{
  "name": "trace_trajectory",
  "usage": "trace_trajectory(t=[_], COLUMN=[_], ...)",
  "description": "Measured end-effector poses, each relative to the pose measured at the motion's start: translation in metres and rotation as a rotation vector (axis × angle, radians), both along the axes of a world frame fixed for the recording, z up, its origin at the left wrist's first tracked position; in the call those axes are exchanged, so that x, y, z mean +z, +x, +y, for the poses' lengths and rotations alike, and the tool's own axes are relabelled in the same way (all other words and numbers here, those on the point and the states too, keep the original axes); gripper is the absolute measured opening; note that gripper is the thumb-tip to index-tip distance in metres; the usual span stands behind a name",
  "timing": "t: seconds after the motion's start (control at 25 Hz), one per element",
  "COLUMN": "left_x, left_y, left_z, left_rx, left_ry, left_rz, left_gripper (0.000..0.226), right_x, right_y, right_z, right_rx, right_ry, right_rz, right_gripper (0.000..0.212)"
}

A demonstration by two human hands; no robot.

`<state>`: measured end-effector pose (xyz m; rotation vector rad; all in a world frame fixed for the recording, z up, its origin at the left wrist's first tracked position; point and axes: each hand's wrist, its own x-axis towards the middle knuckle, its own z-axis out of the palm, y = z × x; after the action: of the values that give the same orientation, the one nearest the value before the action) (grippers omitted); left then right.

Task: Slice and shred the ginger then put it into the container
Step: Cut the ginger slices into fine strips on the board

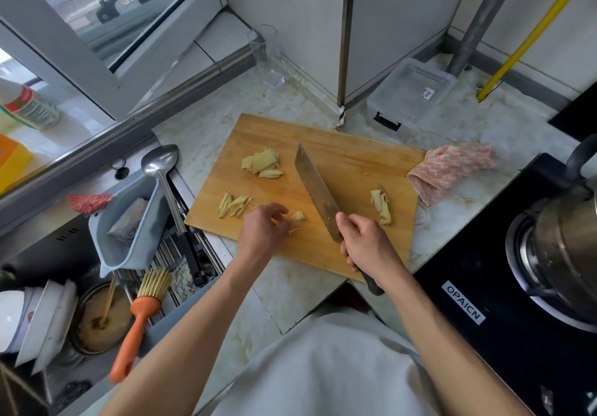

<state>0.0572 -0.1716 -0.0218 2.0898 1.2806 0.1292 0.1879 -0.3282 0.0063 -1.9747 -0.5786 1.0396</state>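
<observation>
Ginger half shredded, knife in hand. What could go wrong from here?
1. The left hand fingers a small ginger piece close beside the knife blade; a cut there could nick a fingertip.
2. The container sits off the cutting board at the far corner with its lid apparently on, so the shreds may scatter in transfer.
3. The board's near corner seems to overhang the counter edge, so it may shift under chopping.
</observation>
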Motion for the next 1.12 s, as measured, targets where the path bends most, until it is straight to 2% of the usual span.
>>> trace_trajectory(t=[0.12,0.36,0.48,0.72,0.88,1.12], left_x=[-0.005,-0.003,-0.005,-0.001,0.007,0.013], left_y=[0.0,0.0,-0.013,-0.019,-0.031,-0.029], left_z=[-0.002,-0.019,-0.021,-0.007,0.028,0.037], left_rx=[-0.112,-0.01,-0.148,-0.292,-0.133,-0.061], left_ry=[0.042,0.081,0.19,0.24,0.285,0.262], left_rz=[0.0,-0.075,0.007,0.093,0.143,-0.083], left_gripper=[0.023,0.021,0.022,0.019,0.017,0.032], right_x=[-0.003,-0.005,-0.006,-0.003,0.0,0.001], right_y=[0.003,0.008,0.007,0.005,0.007,0.0], right_z=[-0.004,-0.009,-0.008,-0.005,0.0,0.009], right_rx=[0.064,0.16,0.153,0.109,0.083,0.096], right_ry=[-0.005,-0.023,-0.022,0.02,0.042,0.03], right_rz=[-0.085,-0.174,-0.17,-0.193,-0.203,-0.195], right_gripper=[0.051,0.05,0.051,0.052,0.051,0.053])
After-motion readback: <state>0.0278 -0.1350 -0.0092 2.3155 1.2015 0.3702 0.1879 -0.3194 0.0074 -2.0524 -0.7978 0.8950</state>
